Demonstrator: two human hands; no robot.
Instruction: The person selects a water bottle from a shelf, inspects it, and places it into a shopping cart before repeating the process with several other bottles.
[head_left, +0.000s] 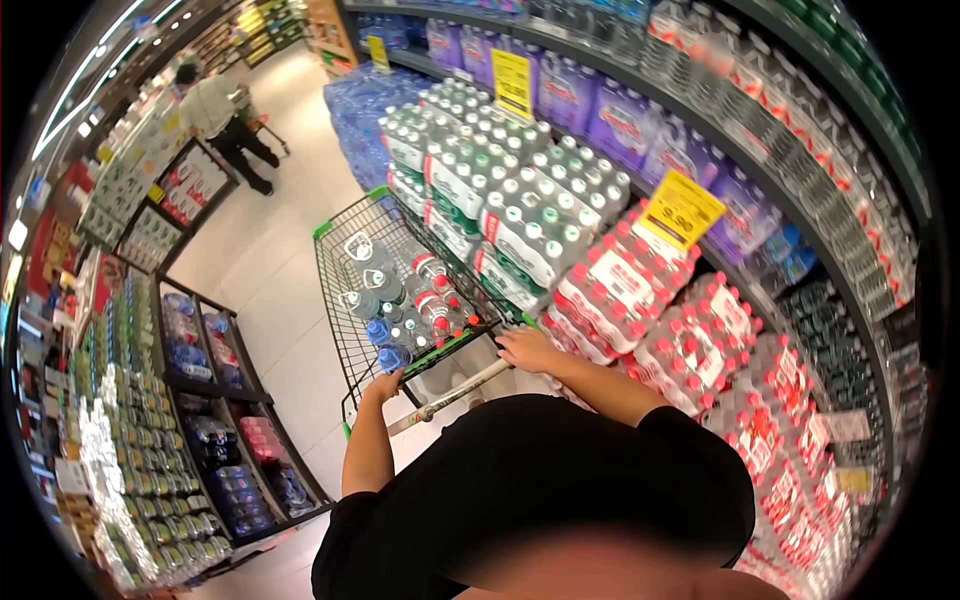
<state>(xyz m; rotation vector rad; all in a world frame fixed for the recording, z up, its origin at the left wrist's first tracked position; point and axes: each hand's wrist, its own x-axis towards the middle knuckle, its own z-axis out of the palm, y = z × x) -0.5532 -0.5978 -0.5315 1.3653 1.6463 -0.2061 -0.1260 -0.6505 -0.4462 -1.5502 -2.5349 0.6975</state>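
Note:
My left hand is closed on the near left corner of a green-trimmed wire shopping cart, right beside a blue-capped bottle. At the near right corner, my right hand curls its fingers over the cart's edge. Inside the basket stand large clear water jugs with handles, several smaller clear bottles and red-labelled bottles. The cart's pale lower bar runs between my forearms.
Stacked packs of green-labelled water and red-capped water line the right, close to the cart. Shelves rise behind them. On the left stand a dark display rack and stacked cans. A person is farther down the aisle.

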